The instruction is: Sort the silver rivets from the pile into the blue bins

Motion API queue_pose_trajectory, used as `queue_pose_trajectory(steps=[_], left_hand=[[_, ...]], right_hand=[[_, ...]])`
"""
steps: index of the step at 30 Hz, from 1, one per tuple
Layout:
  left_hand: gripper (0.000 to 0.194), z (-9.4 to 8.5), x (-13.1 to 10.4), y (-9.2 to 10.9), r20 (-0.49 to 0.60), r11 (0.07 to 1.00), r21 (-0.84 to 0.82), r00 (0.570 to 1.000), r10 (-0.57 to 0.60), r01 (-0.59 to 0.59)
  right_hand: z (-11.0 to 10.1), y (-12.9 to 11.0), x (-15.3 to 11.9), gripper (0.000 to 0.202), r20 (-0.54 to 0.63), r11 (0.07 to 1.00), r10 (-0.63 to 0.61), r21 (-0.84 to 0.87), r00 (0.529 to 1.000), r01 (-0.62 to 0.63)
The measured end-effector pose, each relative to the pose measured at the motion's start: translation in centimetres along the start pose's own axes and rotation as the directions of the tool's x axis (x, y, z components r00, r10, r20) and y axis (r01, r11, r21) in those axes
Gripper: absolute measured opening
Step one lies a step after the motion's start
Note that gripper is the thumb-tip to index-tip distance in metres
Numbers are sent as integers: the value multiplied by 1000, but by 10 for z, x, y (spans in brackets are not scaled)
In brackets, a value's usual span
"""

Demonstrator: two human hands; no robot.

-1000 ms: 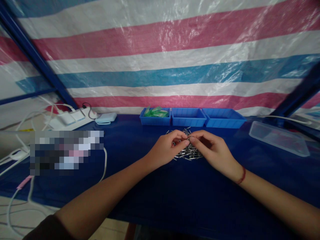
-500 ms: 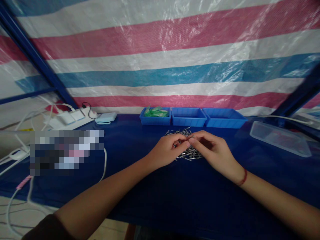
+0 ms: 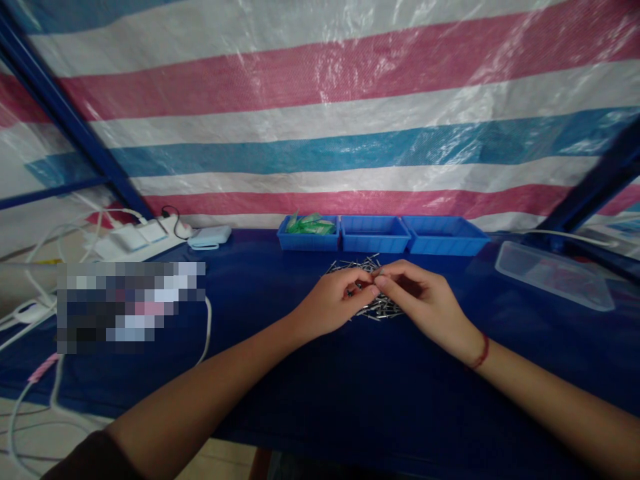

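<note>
My left hand (image 3: 330, 298) and my right hand (image 3: 419, 290) meet over a loose pile of thin silvery metal pins (image 3: 383, 307) on the blue table. Both are closed in a pinch, thumb against forefinger, with their fingertips touching each other. A tiny metal pin (image 3: 380, 272) shows faintly between the right fingertips; its shape is mostly covered. Whatever the left fingertips pinch is hidden. Through the gap under the left forefinger, more metal glints, and I cannot tell whether it is held or lies in the pile.
Behind the pile stand three blue bins; the left bin (image 3: 283, 241) holds green plastic packaging (image 3: 313, 225). A clear plastic lid or tray (image 3: 555, 277) lies at the right. On the left are a white power strip (image 3: 145, 243), cables and a light-blue case (image 3: 210, 236). A striped sheet hangs behind.
Both hands keep the same pinch over the pile, with only slight finger movement. The whole view has shifted a little.
</note>
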State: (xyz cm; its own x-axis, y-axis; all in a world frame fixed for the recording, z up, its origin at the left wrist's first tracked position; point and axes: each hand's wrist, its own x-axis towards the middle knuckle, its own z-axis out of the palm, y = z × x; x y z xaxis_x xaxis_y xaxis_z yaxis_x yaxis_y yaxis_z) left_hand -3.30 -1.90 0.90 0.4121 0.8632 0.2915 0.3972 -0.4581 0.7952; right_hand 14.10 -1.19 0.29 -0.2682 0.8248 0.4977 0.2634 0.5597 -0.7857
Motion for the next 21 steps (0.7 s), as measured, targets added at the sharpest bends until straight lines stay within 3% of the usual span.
queue_pose_trajectory(steps=[7,11,15,21], left_hand=[[15,2,0,-2,-25,1000,3,1000,5,-5],[11,2,0,-1,-147,998,52,988,40,-33],[6,0,-2,2,-278,982,170,951,133,-88],[3,-1,-4,6,-316,953,249,916,247,-171]], right_hand=[[-1,1,-2,12,17,998,-54,-31,998,55],[-2,-1,0,12,-12,996,-81,-47,997,80],[-2,-2,1,11,-37,998,-50,-34,998,48],[-4,-1,2,16,111,992,-55,-106,992,67]])
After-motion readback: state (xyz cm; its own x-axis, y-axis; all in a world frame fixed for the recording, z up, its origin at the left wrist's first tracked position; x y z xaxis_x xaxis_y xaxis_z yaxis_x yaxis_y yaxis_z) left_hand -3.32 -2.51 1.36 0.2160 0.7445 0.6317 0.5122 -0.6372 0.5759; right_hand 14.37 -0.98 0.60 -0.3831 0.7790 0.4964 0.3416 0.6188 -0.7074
